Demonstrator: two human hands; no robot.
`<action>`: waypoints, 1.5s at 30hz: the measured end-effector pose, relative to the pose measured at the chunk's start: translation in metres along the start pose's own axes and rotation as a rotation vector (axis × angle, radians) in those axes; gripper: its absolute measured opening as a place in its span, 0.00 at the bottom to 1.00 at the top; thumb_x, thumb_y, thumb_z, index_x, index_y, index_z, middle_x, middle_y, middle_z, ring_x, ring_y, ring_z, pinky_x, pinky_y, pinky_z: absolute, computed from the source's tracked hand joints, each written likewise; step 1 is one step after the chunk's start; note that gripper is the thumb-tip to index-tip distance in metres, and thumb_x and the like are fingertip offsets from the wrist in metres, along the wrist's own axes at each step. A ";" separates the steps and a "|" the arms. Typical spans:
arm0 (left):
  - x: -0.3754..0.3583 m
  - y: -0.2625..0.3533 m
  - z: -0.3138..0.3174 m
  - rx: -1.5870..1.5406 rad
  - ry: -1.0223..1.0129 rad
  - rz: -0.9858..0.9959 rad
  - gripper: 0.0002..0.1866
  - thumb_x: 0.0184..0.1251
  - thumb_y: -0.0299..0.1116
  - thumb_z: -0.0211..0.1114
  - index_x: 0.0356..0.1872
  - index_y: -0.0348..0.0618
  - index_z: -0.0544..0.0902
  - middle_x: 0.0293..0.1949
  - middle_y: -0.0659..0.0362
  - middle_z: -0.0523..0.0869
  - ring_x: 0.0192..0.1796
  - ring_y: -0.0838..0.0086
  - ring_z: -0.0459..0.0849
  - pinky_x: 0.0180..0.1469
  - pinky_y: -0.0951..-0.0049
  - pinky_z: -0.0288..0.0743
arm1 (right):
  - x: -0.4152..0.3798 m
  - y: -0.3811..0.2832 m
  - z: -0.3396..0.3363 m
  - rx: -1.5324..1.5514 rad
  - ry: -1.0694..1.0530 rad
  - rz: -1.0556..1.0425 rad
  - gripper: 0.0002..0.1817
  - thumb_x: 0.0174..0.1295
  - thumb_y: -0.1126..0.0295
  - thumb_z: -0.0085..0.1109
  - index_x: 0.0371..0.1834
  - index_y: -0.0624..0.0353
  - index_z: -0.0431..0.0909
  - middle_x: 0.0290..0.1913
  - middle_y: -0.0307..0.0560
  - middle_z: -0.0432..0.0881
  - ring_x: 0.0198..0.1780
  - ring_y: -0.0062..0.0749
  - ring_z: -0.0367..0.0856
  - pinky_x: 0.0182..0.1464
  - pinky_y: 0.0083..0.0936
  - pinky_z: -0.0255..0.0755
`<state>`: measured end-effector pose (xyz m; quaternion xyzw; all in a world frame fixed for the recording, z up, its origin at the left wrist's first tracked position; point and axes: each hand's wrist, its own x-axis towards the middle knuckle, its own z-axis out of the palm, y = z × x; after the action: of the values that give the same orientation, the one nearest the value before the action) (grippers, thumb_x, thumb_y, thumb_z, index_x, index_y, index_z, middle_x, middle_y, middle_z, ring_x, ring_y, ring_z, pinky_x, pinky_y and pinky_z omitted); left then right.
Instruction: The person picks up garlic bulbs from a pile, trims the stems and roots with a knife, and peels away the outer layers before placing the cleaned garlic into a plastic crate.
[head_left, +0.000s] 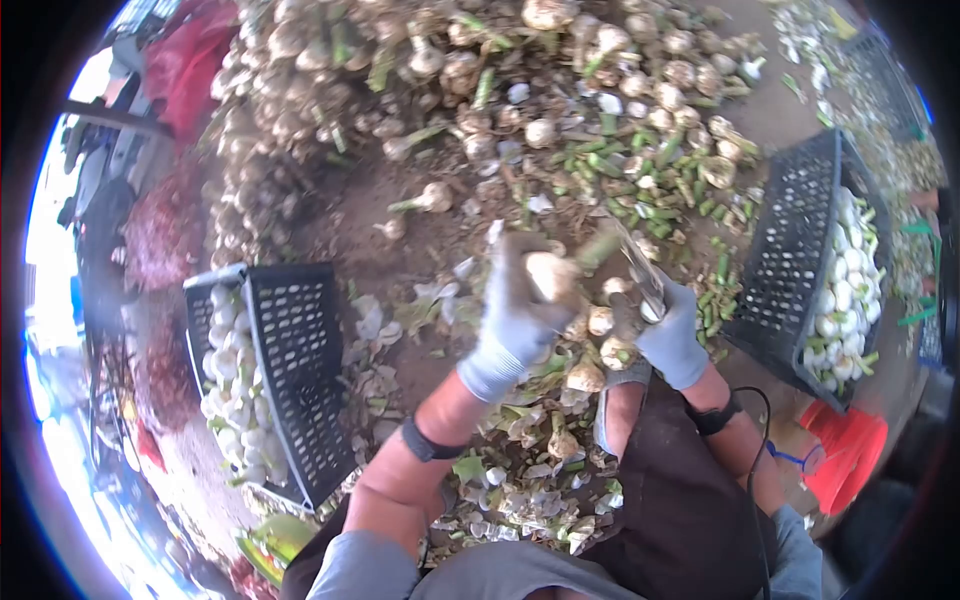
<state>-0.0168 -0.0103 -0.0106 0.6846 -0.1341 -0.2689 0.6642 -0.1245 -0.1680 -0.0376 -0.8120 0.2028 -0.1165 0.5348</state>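
Brown ground (357,212) strewn with garlic bulbs (290,110) and cut green stems (655,205) stretches between two black plastic crates (300,370) holding white bulbs (235,390). The gloved left hand (512,325) has its grip around a motion-blurred garlic bulb (551,278), while the gloved right hand's (672,335) grip is closed on a bladed tool (641,268) just beside the bulb's stem (598,252).

The left hand (512,325) is gripping a garlic bulb (552,277) by its side, its green stem (599,250) pointing toward the blurred cutting tool (641,268) that the right hand (672,325) is holding. Loose bulbs (600,340) are lying just below the hands. Dark crates (300,375) (790,255) of white bulbs are standing on both sides, and a large garlic heap (300,100) is spreading beyond.
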 end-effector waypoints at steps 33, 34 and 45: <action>0.057 -0.018 -0.007 0.032 -0.337 0.049 0.27 0.51 0.40 0.77 0.48 0.39 0.75 0.38 0.61 0.84 0.38 0.82 0.79 0.44 0.75 0.77 | 0.025 -0.015 0.013 -0.640 0.071 -0.499 0.13 0.39 0.71 0.68 0.30 0.49 0.75 0.28 0.40 0.78 0.29 0.38 0.82 0.29 0.32 0.73; 0.052 -0.011 -0.003 -0.304 -0.331 -0.136 0.25 0.52 0.39 0.76 0.47 0.40 0.76 0.37 0.61 0.85 0.37 0.81 0.80 0.43 0.75 0.77 | 0.023 -0.015 0.013 -0.608 0.108 -0.520 0.13 0.39 0.71 0.68 0.29 0.50 0.75 0.28 0.41 0.77 0.29 0.38 0.81 0.29 0.32 0.73; 0.036 0.011 -0.015 0.726 -0.148 0.599 0.37 0.34 0.30 0.77 0.54 0.43 0.73 0.46 0.53 0.72 0.53 0.56 0.72 0.57 0.56 0.68 | 0.035 0.051 -0.017 -0.572 -0.033 0.078 0.10 0.55 0.66 0.64 0.39 0.56 0.79 0.33 0.58 0.84 0.37 0.59 0.82 0.37 0.43 0.77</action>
<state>0.0226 -0.0179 -0.0075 0.7824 -0.4579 -0.0493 0.4192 -0.1105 -0.2150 -0.0785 -0.9232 0.2498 -0.0205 0.2912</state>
